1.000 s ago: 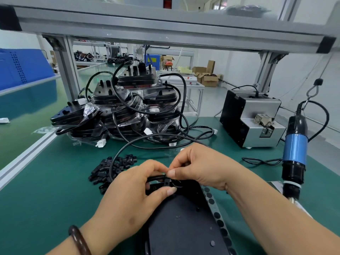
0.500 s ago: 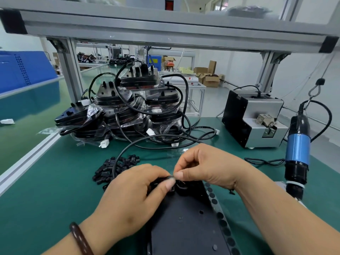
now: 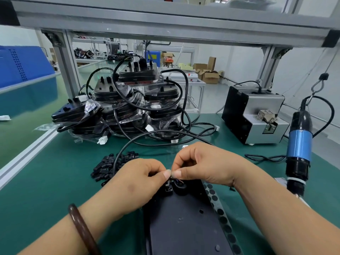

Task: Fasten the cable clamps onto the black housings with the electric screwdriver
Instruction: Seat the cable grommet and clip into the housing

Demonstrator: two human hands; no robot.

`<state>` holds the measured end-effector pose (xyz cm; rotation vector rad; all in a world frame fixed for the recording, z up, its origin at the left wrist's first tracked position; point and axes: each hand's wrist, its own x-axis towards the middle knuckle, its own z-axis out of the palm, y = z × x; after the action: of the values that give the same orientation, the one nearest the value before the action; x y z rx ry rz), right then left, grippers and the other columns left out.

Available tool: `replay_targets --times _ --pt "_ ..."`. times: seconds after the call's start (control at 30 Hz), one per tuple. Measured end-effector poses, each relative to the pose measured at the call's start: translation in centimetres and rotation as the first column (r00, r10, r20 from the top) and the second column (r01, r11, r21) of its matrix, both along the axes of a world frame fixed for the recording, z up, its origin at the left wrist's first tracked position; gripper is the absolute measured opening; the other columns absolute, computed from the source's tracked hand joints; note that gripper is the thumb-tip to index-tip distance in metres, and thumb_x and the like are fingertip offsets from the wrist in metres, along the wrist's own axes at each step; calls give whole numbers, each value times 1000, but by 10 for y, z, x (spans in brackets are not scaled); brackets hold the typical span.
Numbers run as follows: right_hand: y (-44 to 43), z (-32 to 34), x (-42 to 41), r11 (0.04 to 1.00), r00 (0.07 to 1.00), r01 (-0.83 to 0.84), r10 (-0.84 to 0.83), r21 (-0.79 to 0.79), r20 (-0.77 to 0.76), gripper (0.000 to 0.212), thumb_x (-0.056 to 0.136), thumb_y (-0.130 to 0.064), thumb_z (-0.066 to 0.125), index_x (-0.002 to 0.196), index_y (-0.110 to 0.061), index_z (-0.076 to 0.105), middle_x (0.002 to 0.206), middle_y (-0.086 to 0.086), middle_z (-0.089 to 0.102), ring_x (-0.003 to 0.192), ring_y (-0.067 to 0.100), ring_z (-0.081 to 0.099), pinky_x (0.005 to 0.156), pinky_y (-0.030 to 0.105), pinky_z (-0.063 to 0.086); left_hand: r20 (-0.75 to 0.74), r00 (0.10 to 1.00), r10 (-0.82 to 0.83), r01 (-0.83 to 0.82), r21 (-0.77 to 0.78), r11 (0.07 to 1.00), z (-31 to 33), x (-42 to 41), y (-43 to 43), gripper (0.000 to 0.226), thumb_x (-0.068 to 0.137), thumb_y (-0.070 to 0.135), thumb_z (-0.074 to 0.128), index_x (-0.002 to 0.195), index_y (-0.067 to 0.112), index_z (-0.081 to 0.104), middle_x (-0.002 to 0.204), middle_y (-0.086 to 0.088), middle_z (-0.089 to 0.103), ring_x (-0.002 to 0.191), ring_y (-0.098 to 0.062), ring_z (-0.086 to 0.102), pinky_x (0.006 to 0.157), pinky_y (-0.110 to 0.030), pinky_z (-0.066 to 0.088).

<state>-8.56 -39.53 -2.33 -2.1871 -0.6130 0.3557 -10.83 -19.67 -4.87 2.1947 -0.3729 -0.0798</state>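
Up close, left hand [image 3: 136, 183] and right hand [image 3: 207, 164] pinch one cable clamp [image 3: 168, 188] on the black housing [image 3: 184, 221]. It looks tiny, light and hard; hold its sides.

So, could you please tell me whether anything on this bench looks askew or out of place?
The pile of black housings at the back is untidy: its leftmost housing sits tilted, and cables loop over it. The cable clamps lie in a loose heap on the mat. Nothing looks damaged.
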Motion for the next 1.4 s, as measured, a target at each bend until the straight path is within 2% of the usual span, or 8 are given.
replay_targets --times 0.1,0.23,0.4,0.5,0.6,0.77,1.1,1.4 --pt "1 -1 0 1000 1000 -2 2 -10 0 4 88 -19 70 84 -17 71 64 -16 63 58 -4 51 58 9 39 -34 999 38 -42 -150 988 -2 -3 1 16 82 35 68 72 23 73 50 6 52 46 -6 42 47 -15 35" --pt "-3 8 -4 999 999 39 -39 -6 2 4 85 -24 72 82 -22 72 71 -9 69 63 -1 59 61 10 45 65 998 19 -10 -130 991 -5 -5 2 8 81 35 70 73 38 71 55 9 61 47 0 45 49 -11 37" --pt "-67 43 4 821 885 460 -452 337 -106 20 72 -18 76 89 -7 71 78 11 72 69 15 69 61 19 56 150 989 15 -12 -24 1000 -7 -8 8 8 78 51 64 78 44 69 68 16 67 54 -1 54 55 -12 44" --pt "-82 29 7 831 833 553 -553 59 -15 1 84 -4 71 84 -4 70 72 11 71 62 14 68 60 22 57 180 983 -26 32 -33 999 -7 -9 11 14 72 58 60 81 51 68 82 28 67 77 8 61 66 -12 46" --pt "-78 -2 9 790 817 575 -570 -214 87 8 85 -8 69 80 -11 73 70 5 72 66 13 68 70 28 59 214 971 -111 129 -75 989 -9 -12 17 27 63 61 64 89 54 70 88 21 68 82 1 63 71 -15 48" --pt "-63 -13 16 739 827 559 -465 -376 315 10 87 -19 67 88 -20 76 74 -19 62 73 -3 57 66 14 44 279 953 -119 132 -29 991 -12 -13 19 33 63 54 70 95 58 66 88 17 64 76 -7 61 67 -19 49" --pt "-50 -23 17 583 855 517 -314 -627 412 13 89 -23 56 77 -26 60 83 -5 63 82 18 61 73 28 52 365 921 -135 110 89 990 -15 -14 21 34 69 59 71 102 49 66 94 24 64 86 -1 61 75 -16 47" --pt "-46 -15 8 764 707 639 -534 -94 465 19 91 -18 60 73 -23 61 69 -7 63 70 12 59 63 23 46 372 912 -172 139 116 984 -15 -10 25 35 74 49 68 107 55 57 94 24 62 85 -6 62 75 -21 50"
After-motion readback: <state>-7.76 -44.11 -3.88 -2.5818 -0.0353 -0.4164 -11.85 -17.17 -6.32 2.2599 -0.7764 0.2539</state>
